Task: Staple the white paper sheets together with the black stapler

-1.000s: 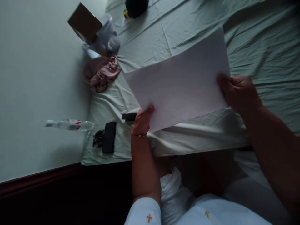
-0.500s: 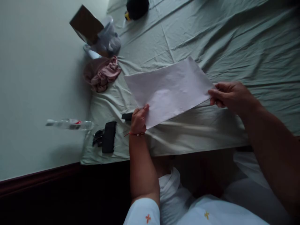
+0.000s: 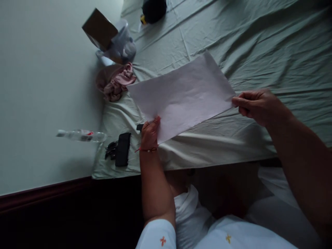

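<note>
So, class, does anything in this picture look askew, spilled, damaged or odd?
Nothing looks spilled or plainly damaged. Mildly untidy: the pink cloth lies bunched near the wall, and the pale green cover is creased rather than smooth. The paper curves slightly between the left hand and right hand.

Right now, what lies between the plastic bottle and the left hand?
In the head view, a black phone, a small dark item too unclear to name, and the exposed end of another black object beside the left hand.

I register dim light: lower left near black, soft shadows on the wall at left, paper palest near frame center.
</note>
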`<action>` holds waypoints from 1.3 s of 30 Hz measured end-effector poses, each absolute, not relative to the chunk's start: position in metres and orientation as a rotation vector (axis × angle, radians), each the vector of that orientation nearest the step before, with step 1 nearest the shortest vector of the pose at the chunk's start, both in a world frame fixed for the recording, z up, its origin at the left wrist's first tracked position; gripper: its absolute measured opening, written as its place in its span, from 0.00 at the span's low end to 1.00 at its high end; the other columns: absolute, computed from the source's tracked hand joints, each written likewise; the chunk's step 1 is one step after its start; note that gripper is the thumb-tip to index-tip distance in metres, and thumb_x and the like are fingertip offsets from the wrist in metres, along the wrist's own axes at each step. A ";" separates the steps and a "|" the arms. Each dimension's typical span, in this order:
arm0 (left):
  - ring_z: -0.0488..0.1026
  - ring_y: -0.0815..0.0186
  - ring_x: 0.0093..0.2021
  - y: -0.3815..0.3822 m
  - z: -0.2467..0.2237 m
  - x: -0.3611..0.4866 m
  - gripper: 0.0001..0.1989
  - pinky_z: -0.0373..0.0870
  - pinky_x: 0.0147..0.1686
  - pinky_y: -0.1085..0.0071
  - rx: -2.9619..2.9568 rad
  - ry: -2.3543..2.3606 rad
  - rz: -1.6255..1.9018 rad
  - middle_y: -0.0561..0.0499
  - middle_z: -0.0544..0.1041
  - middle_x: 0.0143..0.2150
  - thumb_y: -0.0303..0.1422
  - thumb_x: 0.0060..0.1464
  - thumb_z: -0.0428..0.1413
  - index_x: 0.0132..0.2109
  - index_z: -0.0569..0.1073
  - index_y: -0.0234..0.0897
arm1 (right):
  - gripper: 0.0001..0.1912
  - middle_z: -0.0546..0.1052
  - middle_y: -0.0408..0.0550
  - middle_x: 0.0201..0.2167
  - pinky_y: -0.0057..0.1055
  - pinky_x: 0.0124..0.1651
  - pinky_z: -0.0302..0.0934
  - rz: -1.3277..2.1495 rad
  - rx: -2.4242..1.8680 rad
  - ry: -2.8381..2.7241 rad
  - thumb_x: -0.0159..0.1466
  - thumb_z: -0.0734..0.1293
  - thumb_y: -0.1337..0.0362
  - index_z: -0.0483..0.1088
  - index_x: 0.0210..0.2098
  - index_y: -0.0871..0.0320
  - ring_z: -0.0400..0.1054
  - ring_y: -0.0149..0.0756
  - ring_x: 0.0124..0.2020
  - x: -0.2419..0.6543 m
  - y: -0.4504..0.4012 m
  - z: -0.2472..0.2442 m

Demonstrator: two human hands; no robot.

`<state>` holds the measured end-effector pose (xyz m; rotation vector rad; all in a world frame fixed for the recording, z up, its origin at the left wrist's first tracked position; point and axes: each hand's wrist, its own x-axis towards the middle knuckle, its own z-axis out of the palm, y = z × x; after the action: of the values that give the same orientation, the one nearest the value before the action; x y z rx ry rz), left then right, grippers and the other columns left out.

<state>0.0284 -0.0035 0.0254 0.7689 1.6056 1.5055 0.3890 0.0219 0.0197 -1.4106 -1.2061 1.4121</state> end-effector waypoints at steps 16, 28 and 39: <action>0.79 0.65 0.42 -0.015 0.038 0.021 0.12 0.77 0.46 0.70 0.757 1.630 1.568 0.52 0.86 0.42 0.32 0.44 0.71 0.38 0.82 0.38 | 0.25 0.64 0.40 0.11 0.23 0.18 0.42 1.484 -1.465 -1.360 0.63 0.75 0.48 0.68 0.21 0.59 0.51 0.20 0.13 0.379 0.017 0.034; 0.80 0.60 0.49 -0.016 0.032 0.017 0.19 0.78 0.48 0.69 0.872 1.539 1.508 0.50 0.86 0.44 0.41 0.42 0.73 0.43 0.84 0.41 | 0.36 0.82 0.58 0.41 0.31 0.44 0.74 1.508 -1.375 -0.867 0.55 0.74 0.32 0.75 0.43 0.60 0.79 0.39 0.41 0.377 0.024 0.020; 0.79 0.53 0.50 -0.023 0.037 0.029 0.22 0.78 0.51 0.62 0.940 1.608 1.349 0.44 0.84 0.46 0.43 0.39 0.74 0.40 0.79 0.40 | 0.22 0.82 0.51 0.33 0.28 0.37 0.69 1.919 -1.215 -0.820 0.43 0.86 0.56 0.79 0.30 0.60 0.74 0.34 0.33 0.371 0.016 0.022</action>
<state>0.0289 -0.0226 0.0372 0.9399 1.6082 1.3487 0.3713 0.0156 0.0219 -1.2154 -0.8195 1.9189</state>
